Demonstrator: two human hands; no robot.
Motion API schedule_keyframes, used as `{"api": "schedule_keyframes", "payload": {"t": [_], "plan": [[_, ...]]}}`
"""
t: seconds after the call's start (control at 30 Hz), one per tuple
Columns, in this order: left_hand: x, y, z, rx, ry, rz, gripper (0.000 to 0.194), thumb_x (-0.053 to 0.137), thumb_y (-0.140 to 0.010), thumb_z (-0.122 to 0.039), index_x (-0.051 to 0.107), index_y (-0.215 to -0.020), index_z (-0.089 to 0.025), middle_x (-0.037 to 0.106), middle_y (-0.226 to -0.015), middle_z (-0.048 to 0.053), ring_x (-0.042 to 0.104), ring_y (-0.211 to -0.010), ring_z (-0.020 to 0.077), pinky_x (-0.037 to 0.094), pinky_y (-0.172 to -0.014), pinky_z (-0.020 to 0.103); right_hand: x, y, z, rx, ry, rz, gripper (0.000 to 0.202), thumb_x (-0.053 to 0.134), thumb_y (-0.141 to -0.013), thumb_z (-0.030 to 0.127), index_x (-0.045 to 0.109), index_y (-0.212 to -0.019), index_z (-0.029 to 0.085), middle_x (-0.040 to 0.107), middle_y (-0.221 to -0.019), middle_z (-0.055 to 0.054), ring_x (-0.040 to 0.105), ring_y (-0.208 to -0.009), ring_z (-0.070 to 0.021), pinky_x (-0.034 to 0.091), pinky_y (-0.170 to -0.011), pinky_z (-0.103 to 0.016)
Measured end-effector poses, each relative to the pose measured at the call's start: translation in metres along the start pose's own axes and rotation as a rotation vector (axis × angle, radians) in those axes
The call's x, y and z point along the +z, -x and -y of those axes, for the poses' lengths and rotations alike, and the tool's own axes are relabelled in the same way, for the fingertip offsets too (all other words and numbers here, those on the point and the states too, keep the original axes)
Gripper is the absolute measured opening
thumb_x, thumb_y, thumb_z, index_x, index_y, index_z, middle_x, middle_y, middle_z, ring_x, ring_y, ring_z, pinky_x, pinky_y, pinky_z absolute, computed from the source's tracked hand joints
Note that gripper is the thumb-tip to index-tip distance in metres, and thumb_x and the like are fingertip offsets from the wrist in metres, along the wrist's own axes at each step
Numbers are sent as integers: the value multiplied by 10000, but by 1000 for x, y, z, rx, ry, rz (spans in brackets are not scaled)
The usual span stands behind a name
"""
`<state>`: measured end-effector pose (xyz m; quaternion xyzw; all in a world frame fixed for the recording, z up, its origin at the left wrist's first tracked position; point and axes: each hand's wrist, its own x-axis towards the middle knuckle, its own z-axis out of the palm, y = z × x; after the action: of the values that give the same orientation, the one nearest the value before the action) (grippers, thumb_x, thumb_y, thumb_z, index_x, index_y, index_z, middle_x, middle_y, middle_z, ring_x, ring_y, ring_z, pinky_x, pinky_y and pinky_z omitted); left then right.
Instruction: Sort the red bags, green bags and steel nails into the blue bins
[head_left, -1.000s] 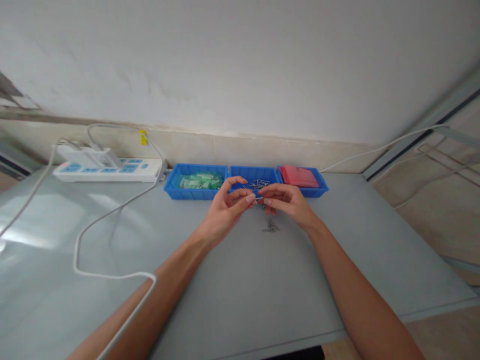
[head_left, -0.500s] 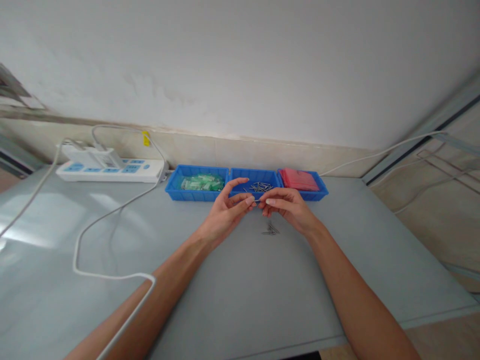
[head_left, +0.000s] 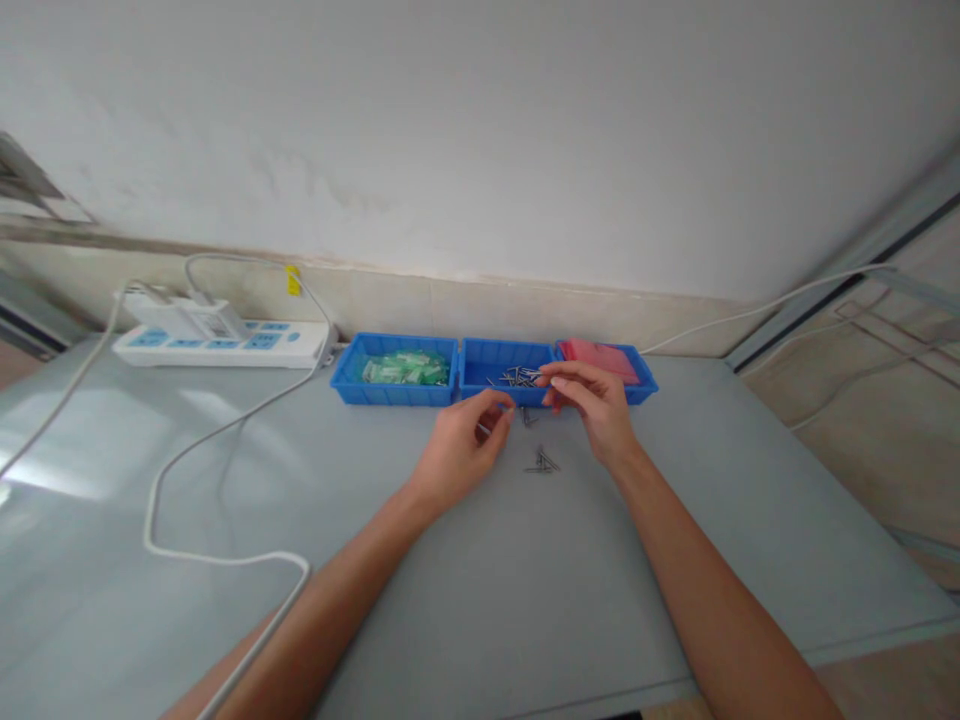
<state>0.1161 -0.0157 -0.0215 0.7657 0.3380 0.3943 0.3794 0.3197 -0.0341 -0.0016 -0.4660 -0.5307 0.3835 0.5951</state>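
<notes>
– How do things stand in front of me?
– Across the far side of your grey table [head_left: 585, 590], three blue bins stand in a row: the left bin [head_left: 397, 397] with green packets, the middle bin [head_left: 487, 357] with thin metal pins, the right bin [head_left: 645, 392] with red packets.
– And my hands?
– Both forearms reach in from the near edge. Your left hand [head_left: 459, 440] is low before the middle bin, fingers curled to the thumb around a thin pale piece. Your right hand [head_left: 600, 405] is at that bin's right end, thumb and fingertips close together; whether they grip a pin, I can't tell.
– Which step is this?
– Handling pins singly, I'd judge; any move here calls for a fine fingertip pinch.
– Loose ones?
– A small pile [head_left: 541, 462] between your wrists, and a smaller cluster [head_left: 526, 417] just beyond it.
</notes>
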Motion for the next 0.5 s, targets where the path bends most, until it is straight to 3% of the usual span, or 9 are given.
{"api": "schedule_keyframes", "payload": {"t": [0.1, 0.2, 0.37, 0.5], "plan": [[0, 4, 3, 204, -338, 109, 230, 485, -991, -223, 678, -1112, -194, 691, -998, 86, 663, -834, 189, 555, -786, 315, -2, -2, 1, -15, 91, -39, 287, 732, -793, 334, 760, -1054, 217, 789, -999, -80, 669, -638, -150, 509, -519, -268], [-1, 6, 4, 297, -522, 195, 326, 437, -1021, -240, 651, -1254, -162, 644, -1067, 125, 635, -936, 226, 549, -874, 376, -1, -2, 3, -21, 102, -29, 283, 726, -804, 342, 751, -1050, 206, 789, -972, -81, 655, -600, -139, 496, -505, -262], [-1, 6, 0, 308, -702, 262, 389, 388, -1034, -254, 618, -1332, -153, 564, -976, 104, 569, -857, 233, 537, -841, 412, 5, 1, 4, -33, 83, 40, 223, 736, -814, 367, 754, -958, 197, 768, -795, -50, 628, -556, -132, 476, -514, -265], [-2, 5, -3, 282, -774, 272, 348, 416, -1002, -207, 648, -1254, -144, 546, -959, 107, 545, -869, 253, 526, -822, 415, 7, 2, 4, -19, 83, 64, 218, 734, -817, 364, 755, -943, 187, 766, -783, -50, 631, -555, -129, 490, -537, -270]]}}
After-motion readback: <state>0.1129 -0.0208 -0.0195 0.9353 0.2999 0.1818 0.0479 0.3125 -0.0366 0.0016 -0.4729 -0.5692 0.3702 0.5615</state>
